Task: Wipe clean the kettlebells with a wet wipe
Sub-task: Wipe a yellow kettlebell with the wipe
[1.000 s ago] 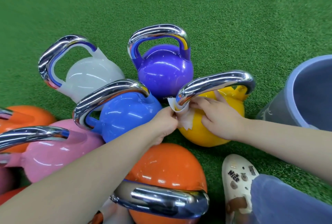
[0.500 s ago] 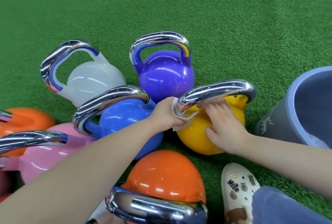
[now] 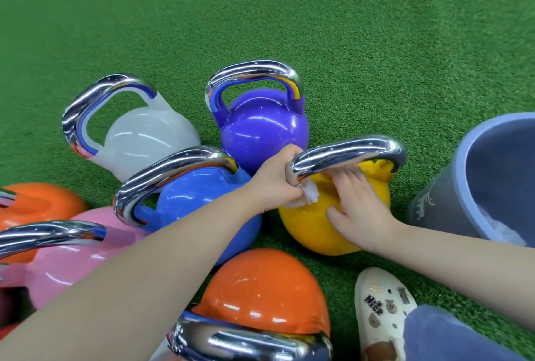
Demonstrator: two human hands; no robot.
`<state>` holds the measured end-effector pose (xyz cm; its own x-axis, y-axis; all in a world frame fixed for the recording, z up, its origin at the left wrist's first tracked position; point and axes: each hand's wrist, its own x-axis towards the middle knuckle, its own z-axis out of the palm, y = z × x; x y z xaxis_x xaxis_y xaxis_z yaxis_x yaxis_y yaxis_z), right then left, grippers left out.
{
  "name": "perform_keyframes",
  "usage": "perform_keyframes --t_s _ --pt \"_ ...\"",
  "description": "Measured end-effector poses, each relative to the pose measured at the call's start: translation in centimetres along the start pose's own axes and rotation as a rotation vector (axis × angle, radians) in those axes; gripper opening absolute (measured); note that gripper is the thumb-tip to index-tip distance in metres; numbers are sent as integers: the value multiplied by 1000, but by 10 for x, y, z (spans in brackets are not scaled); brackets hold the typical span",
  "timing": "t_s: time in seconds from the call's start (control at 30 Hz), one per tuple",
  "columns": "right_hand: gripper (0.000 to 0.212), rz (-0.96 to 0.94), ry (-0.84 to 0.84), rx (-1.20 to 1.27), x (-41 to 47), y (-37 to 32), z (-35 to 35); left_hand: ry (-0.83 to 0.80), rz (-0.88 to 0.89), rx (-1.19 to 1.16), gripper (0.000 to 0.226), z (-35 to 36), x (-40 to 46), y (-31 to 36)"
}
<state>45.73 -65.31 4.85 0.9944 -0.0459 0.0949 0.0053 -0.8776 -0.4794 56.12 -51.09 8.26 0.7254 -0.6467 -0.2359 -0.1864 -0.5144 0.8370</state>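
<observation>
A yellow kettlebell (image 3: 307,224) with a chrome handle (image 3: 347,152) stands on the green turf. My left hand (image 3: 278,181) grips a white wet wipe (image 3: 311,195) wrapped round the left end of that handle. My right hand (image 3: 356,204) rests on the yellow body with its fingers spread, the fingertips under the handle. Around it stand a purple kettlebell (image 3: 260,126), a blue kettlebell (image 3: 199,195), a white kettlebell (image 3: 144,140), a pink kettlebell (image 3: 72,253) and two orange kettlebells (image 3: 260,288).
A grey-blue plastic bucket (image 3: 434,201) stands at the right, with something white inside. A cream clog (image 3: 382,311) and a blue trouser leg (image 3: 451,337) are at the bottom right. Green turf (image 3: 260,13) stretches beyond the kettlebells.
My left hand closed the wipe round the left end of the yellow kettlebell's handle and slid it down the bend. My right hand moved from the handle onto the yellow body.
</observation>
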Motion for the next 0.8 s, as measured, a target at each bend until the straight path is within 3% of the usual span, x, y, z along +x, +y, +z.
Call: perform_keyframes --t_s 0.17,0.37,0.5,0.6,0.67,0.73,0.8 --pt "68 -11 53 82 -1 -4 0 23 31 96 40 1 -4 16" --pt "31 -53 261 361 -8 -12 -8 56 119 374 37 7 -1 40" --pt "22 -130 281 440 -12 -12 -20 106 61 522 40 14 3 57" --pt "18 -282 328 317 -10 -13 -34 83 -18 457 43 14 6 64" --pt "19 -370 400 220 -5 -13 -42 19 -72 271 49 8 5 68" --pt "22 -409 468 133 1 -13 -48 -71 -94 64 61 -2 -1 69" --pt "26 -409 509 55 5 -13 -51 -116 -83 28 70 -12 -9 65"
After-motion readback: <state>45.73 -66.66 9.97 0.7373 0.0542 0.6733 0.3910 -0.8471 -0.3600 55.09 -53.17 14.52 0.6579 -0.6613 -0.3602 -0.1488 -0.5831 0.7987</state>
